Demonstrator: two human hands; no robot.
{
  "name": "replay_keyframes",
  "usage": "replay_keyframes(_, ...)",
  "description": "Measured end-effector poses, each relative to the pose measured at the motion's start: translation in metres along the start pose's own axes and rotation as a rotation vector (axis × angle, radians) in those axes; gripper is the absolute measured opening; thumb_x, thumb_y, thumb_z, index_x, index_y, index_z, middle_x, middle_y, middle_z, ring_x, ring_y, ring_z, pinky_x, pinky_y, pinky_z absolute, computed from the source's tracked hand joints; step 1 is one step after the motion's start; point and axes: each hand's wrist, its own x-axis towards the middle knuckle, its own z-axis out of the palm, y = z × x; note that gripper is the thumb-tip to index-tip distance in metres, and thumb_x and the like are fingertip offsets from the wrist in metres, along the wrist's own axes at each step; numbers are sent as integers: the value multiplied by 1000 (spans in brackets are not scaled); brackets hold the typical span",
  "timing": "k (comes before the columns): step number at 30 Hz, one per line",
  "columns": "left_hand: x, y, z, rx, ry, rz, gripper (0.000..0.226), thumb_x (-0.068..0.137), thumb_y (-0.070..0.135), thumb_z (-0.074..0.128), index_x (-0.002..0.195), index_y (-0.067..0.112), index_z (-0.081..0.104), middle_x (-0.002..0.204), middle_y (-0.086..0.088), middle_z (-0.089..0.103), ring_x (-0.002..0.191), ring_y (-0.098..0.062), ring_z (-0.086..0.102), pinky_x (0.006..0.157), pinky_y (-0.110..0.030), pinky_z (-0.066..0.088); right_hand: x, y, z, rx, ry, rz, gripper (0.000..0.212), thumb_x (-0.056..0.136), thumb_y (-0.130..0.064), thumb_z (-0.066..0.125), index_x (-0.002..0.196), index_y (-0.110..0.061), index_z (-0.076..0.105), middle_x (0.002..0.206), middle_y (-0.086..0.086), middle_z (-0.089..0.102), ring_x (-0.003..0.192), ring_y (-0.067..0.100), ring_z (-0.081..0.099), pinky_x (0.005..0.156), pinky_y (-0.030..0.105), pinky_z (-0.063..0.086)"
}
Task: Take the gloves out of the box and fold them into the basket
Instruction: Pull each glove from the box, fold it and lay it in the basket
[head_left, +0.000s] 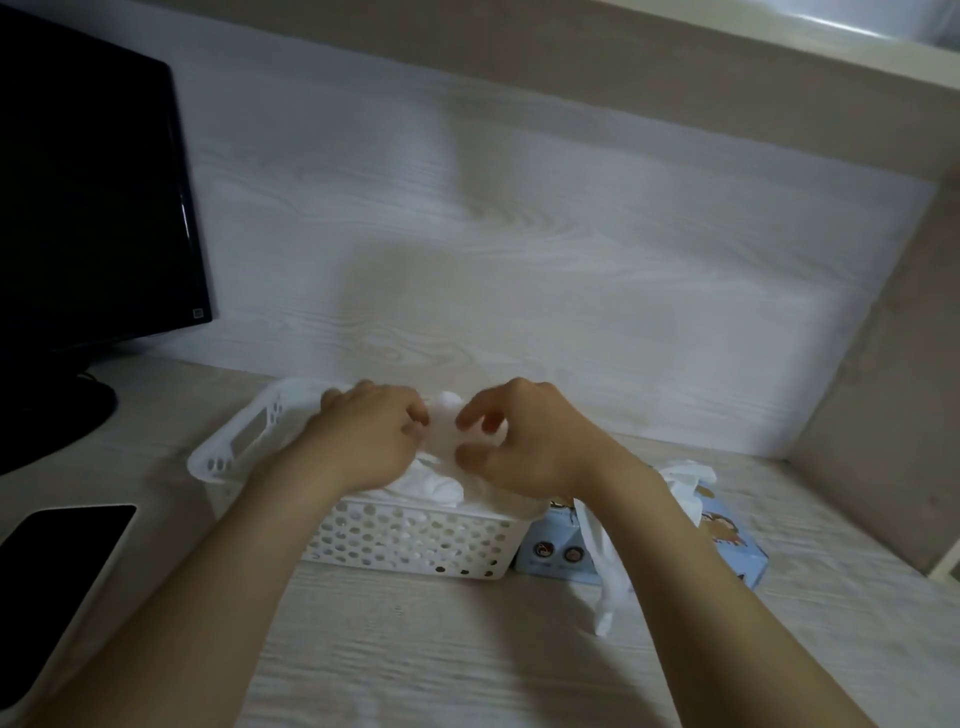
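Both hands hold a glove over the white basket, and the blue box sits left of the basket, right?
No. The head view shows the blue box right of the white basket, not left. The left hand and right hand do hold a glove over it.

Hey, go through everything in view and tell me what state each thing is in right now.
Left hand: pinching the held glove.
Right hand: pinching the same glove.
Basket: upright, white gloves inside.
Box: lying flat, loose glove trailing out.
Monitor: screen dark.
Tablet: flat, screen dark.
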Motion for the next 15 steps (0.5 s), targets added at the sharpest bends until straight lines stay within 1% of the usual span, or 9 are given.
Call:
replay_keyframes(2, -1, 1, 3, 31, -157, -27, 37, 103, 54, 47, 139, 46, 52, 145, -4, 49, 131, -33, 48, 112, -46, 39, -3, 3, 2, -30, -27, 28, 31, 90, -25, 69, 120, -26, 76, 108, -3, 71, 93, 12, 65, 78, 23, 53)
replay_keyframes(5, -3, 0, 2, 98, -271, -60, 51, 99, 67, 47, 148, 55, 36, 153, -6, 37, 134, -39, 44, 112, -50, 40, -7, 6, 4, 52, 55, 86, 30, 88, -16, 64, 113, -25, 78, 98, -3, 70, 87, 13, 68, 80, 33, 61)
replay_keyframes(7, -4, 0, -1, 119, -327, -59, 54, 98, 69, 47, 148, 61, 28, 155, -7, 33, 130, -40, 48, 110, -52, 44, -8, 7, 5, 100, 82, 81, 28, 86, -16, 64, 106, -28, 80, 84, -7, 71, 79, 13, 70, 76, 37, 63)
replay_keyframes(8, -5, 1, -3, 125, -358, -56, 55, 98, 68, 46, 149, 62, 25, 156, -7, 31, 128, -41, 50, 109, -53, 45, -9, 6, 6, 97, 94, 69, 24, 85, -19, 65, 100, -28, 81, 82, -8, 73, 80, 13, 71, 77, 38, 63)
replay_keyframes(9, -5, 2, -4, 133, -387, -54, 55, 99, 67, 46, 149, 63, 23, 158, -8, 28, 127, -42, 51, 109, -53, 46, -10, 6, 8, 63, 119, 48, 21, 83, -23, 65, 96, -28, 82, 87, -9, 75, 87, 13, 71, 82, 38, 62)
replay_keyframes(11, -6, 3, -5, 160, -423, -39, 55, 100, 65, 45, 150, 64, 22, 161, -10, 24, 128, -42, 51, 111, -51, 44, -10, 5, 12, -52, 157, -2, 30, 81, -27, 65, 109, -29, 78, 115, -7, 70, 113, 16, 61, 99, 37, 50)
replay_keyframes(13, -6, 4, -6, 181, -439, -37, 54, 101, 64, 44, 150, 64, 22, 162, -10, 21, 129, -41, 50, 110, -49, 45, -10, 5, 17, -95, 93, -39, 48, 83, -33, 53, 128, -30, 71, 133, -4, 64, 129, 19, 49, 106, 40, 32)
replay_keyframes(14, -6, 5, -7, 181, -440, -49, 55, 100, 62, 44, 150, 65, 22, 162, -9, 20, 130, -41, 49, 109, -48, 47, -10, 6, 18, -87, 46, -47, 53, 83, -38, 44, 128, -29, 71, 129, -4, 68, 130, 20, 49, 105, 42, 27)
replay_keyframes(15, -6, 5, -6, 175, -435, -63, 56, 100, 61, 45, 151, 65, 22, 162, -8, 19, 132, -42, 45, 108, -49, 48, -11, 8, 20, -73, 1, -46, 59, 83, -43, 34, 122, -26, 74, 118, -4, 73, 126, 20, 50, 101, 42, 24)
